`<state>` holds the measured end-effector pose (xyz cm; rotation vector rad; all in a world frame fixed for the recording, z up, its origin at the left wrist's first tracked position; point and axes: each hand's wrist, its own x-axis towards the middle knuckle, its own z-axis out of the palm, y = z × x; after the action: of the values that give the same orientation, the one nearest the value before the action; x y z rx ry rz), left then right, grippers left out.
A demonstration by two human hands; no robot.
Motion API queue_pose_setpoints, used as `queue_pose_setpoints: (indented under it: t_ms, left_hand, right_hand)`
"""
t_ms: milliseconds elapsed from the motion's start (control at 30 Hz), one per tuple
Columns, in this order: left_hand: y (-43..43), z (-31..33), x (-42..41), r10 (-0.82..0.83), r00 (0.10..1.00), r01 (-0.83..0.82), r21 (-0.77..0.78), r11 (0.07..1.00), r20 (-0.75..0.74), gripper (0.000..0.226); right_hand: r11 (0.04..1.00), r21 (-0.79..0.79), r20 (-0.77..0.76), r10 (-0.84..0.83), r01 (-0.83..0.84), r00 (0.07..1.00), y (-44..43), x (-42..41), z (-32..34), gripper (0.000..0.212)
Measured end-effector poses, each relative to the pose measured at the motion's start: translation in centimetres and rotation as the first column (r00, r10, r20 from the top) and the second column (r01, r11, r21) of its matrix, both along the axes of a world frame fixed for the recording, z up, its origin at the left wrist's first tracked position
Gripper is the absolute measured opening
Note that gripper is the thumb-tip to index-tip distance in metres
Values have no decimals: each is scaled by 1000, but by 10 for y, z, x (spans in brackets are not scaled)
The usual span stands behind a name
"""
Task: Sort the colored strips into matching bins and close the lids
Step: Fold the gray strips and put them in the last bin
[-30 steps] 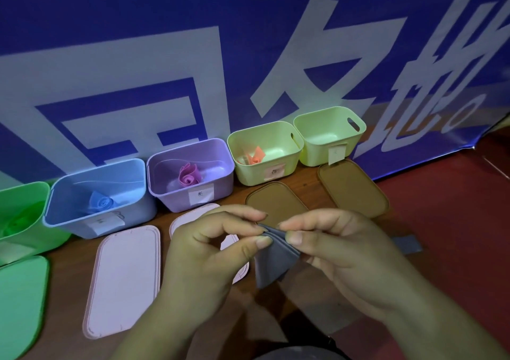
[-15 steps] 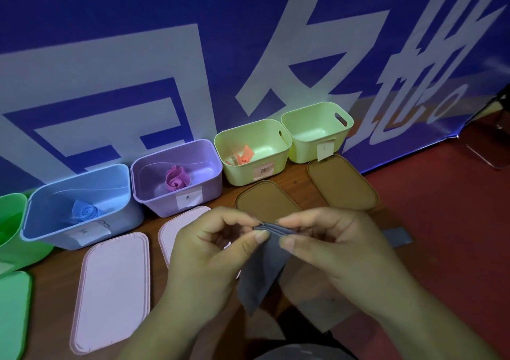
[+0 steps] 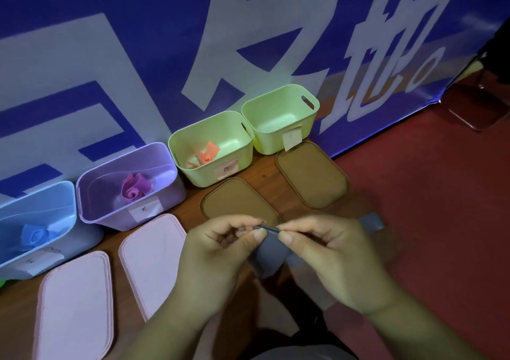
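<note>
Grey strip (image 3: 269, 254) hangs shorter vs 0.5 s ago.

Four open plastic bins stand in a row hard against the blue printed banner (image 3: 165, 42), so nothing passes behind them. The way in is from above or from the front. The pale blue bin (image 3: 78, 249), the lilac bin (image 3: 168, 202) and the left light-green bin (image 3: 244, 156) each hold a rolled strip on the bottom with room around it. The right light-green bin (image 3: 269, 142) is bare inside. The bins stand just beside one another, with no gap for a hand.

In front, two pink flat lids (image 3: 74, 304) and two brown flat lids (image 3: 311, 174) lie low on the wooden tabletop (image 3: 265, 173). The left hand (image 3: 220, 257) and right hand (image 3: 334, 257), pinching a folded grey strip (image 3: 269, 253), fill the air over the nearer brown lid. The red surface (image 3: 441, 194) at right lies open.
</note>
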<state>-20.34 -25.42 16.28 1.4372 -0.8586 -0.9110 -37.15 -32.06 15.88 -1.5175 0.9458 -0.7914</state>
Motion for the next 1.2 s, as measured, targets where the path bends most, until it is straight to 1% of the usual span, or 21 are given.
queue_pose_setpoints:
  t_ms: [67, 100, 167, 233, 300, 367, 433, 500, 567, 667, 733, 833, 1033, 1133, 1200]
  left_hand:
    - [-17, -8, -12, -32, 999, 32, 43, 999, -5, 22]
    - [-25, -14, -18, -43, 999, 43, 68, 997, -8, 24]
    - [-44, -29, -32, -70, 998, 70, 124, 990, -1, 25]
    - [-59, -41, -43, -98, 994, 90, 168, 982, 40, 25]
    - [-76, -55, -55, -120, 990, 101, 213, 972, 78, 26]
    - [-92, -66, -66, -151, 983, 118, 264, 957, 108, 24]
    - [-107, -77, -78, -177, 975, 130, 304, 944, 133, 20]
    - [-121, -84, -90, -192, 968, 129, 335, 933, 159, 20]
    - [-132, -89, -101, -196, 970, 132, 367, 921, 143, 22]
    - [-147, -93, -115, -206, 969, 134, 409, 903, 135, 22]
    - [-155, -95, -120, -209, 968, 132, 424, 896, 140, 21]
    - [-161, -98, -123, -202, 969, 122, 433, 893, 143, 21]
    - [-163, -107, -119, -172, 977, 100, 443, 891, 124, 22]
    - [-160, -106, -114, -171, 978, 108, 419, 902, 116, 25]
    - [-156, -105, -108, -191, 975, 132, 398, 908, 112, 26]
  right_hand:
    - [996, 73, 25, -48, 46, 999, -17, -16, -12, 14]
    - [990, 99, 7, -99, 98, 995, -26, -25, -22, 18]
    - [966, 142, -94, -203, 215, 975, -47, -48, -48, 20]
    - [940, 183, -215, -247, 288, 945, -64, -72, -81, 17]
    - [927, 152, -361, -271, 343, 893, -78, -99, -115, 16]
    - [908, 106, -475, -311, 404, 823, -90, -123, -141, 12]
    - [867, 100, -532, -368, 488, 762, -102, -141, -158, 6]
    - [835, 82, -575, -406, 544, 710, -115, -156, -174, 11]
    - [837, 60, -620, -396, 545, 678, -128, -167, -191, 12]
    - [860, 38, -676, -353, 509, 646, -144, -181, -215, 6]
    - [878, 39, -699, -318, 478, 641, -152, -185, -228, 16]
    - [884, 19, -745, -299, 467, 596, -161, -186, -238, 25]
    - [865, 48, -813, -257, 500, 523, -174, -184, -246, 17]
    - [846, 68, -798, -273, 529, 538, -176, -181, -245, 13]
    - [835, 86, -760, -298, 543, 578, -175, -177, -236, 8]
